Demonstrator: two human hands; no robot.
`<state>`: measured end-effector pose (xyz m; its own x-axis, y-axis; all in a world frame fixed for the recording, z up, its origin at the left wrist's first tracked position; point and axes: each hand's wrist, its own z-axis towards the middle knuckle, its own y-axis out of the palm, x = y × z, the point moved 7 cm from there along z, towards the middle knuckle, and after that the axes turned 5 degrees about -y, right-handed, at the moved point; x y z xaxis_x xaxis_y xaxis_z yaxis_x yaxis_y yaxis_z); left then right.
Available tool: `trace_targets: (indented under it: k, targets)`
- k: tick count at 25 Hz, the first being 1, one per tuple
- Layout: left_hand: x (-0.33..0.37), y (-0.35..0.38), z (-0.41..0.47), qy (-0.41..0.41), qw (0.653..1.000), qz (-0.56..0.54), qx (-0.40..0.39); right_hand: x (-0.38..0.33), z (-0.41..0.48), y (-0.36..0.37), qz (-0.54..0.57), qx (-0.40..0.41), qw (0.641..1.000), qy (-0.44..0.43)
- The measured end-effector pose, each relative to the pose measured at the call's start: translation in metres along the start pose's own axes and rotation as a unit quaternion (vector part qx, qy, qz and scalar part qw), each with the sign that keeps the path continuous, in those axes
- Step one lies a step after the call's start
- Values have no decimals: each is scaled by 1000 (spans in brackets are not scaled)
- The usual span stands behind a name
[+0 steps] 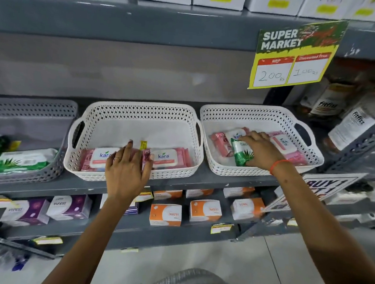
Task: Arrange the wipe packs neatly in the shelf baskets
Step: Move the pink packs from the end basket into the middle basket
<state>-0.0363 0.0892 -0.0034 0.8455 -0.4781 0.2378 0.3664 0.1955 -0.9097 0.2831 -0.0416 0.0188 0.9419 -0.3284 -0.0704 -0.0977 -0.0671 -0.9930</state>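
Two white perforated baskets stand side by side on the grey shelf. The middle basket (137, 113) holds pink wipe packs (169, 158) along its front wall. My left hand (127, 170) reaches over that wall and grips a small pink pack (146, 155) standing on edge between the others. The right basket (262, 116) holds several pink packs (221, 143) lying loosely. My right hand (261, 151) is inside it, closed on a green aloe wipe pack (241, 154).
A grey basket (27, 111) at the left holds green and white packs (21, 161). A yellow price sign (294, 58) hangs from the shelf above. Bottles (354, 123) stand at the right. Orange boxes (165, 214) and purple boxes (69, 206) fill the lower shelf.
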Motion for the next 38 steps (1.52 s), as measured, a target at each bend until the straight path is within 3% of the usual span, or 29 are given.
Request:
trace_targets:
  k: [4, 8, 14, 16, 20, 24, 28, 31, 36, 38]
  targets:
    - [-1, 1, -1, 6, 1000, -8, -2, -26, -6, -38, 50, 118, 992, 0]
    - [-33, -10, -3, -3, 999, -39, 30, -105, 4, -89, 118, 229, 962, -86]
    - [-189, -46, -15, -179, 981, -3, 79, -267, 44, -92, 216, 257, 911, -239]
    - [-224, -54, -21, -206, 976, 11, 69, -332, 58, -88, 233, 244, 894, -296]
    - [-231, -53, -27, -227, 971, 16, 79, -445, 92, -70, 196, 170, 885, -387]
    - [-232, -50, -31, -258, 961, -9, 97, -518, 129, -30, 105, 14, 912, -397]
    - [-233, -48, -30, -252, 960, -3, 119, -531, 128, 20, 99, -166, 903, -383]
    - [-233, -48, -29, -250, 959, -5, 130, -516, 124, 14, 148, -165, 914, -339]
    - [-228, -49, -25, -245, 962, 19, 119, -493, 116, -24, 330, -69, 884, -325]
    - [-211, -50, -23, -240, 964, 16, 115, -460, 107, -35, 333, -21, 886, -323]
